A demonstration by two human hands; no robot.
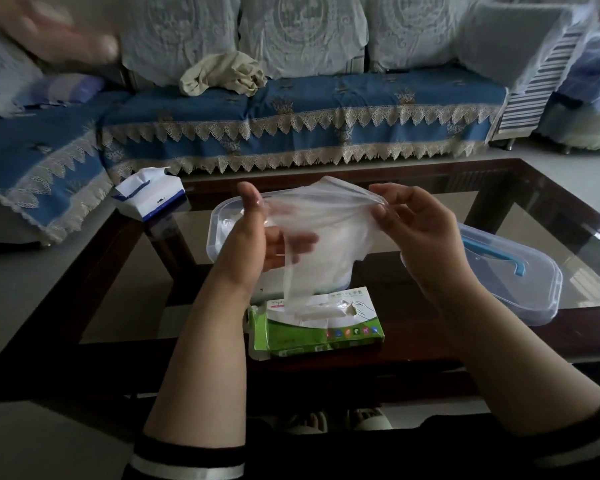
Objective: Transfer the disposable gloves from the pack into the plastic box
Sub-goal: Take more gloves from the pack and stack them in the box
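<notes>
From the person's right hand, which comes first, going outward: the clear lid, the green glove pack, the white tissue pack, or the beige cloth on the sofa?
Measured from the right hand in the head view:
1. Clear lid with the blue handle, just to its right on the table.
2. Green glove pack, below and to its left, near the table's front edge.
3. White tissue pack, at the far left corner.
4. Beige cloth, back on the sofa.

I have one view only, a wide-angle camera worn on my head, looking forward and down. My forearms rise from the bottom edge, close to the lens; the glass table (520, 216) fills the middle, and a sofa (291, 109) spans the top.
</notes>
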